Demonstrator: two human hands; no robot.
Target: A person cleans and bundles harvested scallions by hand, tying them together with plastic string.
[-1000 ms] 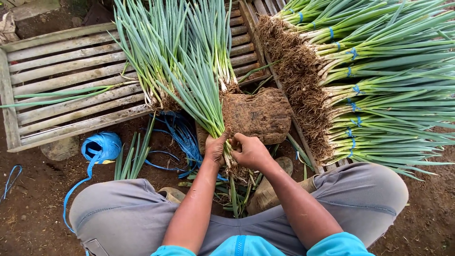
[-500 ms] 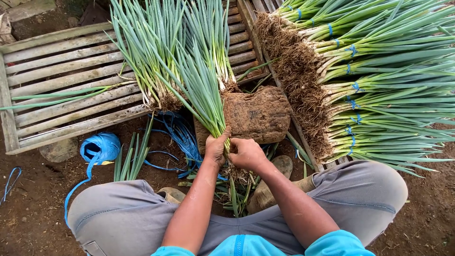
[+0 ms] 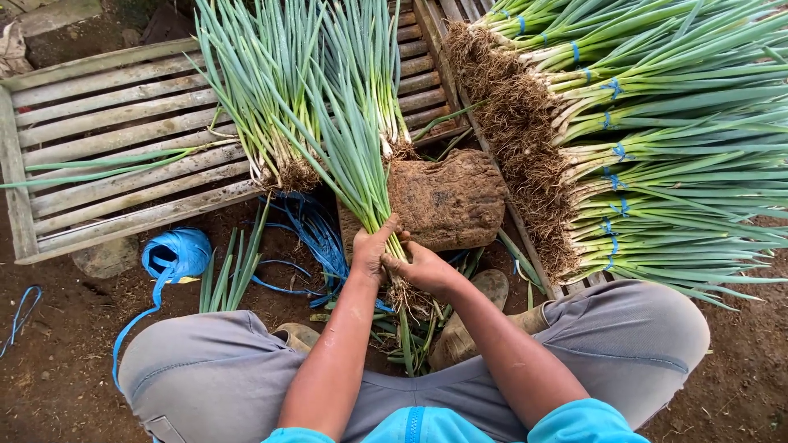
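Between the knees, a bunch of green onions (image 3: 357,164) is clasped near its root end by the left hand (image 3: 373,248) and the right hand (image 3: 423,269), both grips pressed closed around the stalks. Its long axis runs away from the body: roots hang just below the grips, leaves point up-left beyond them. Just beyond the grips a wooden block (image 3: 447,201) lies.
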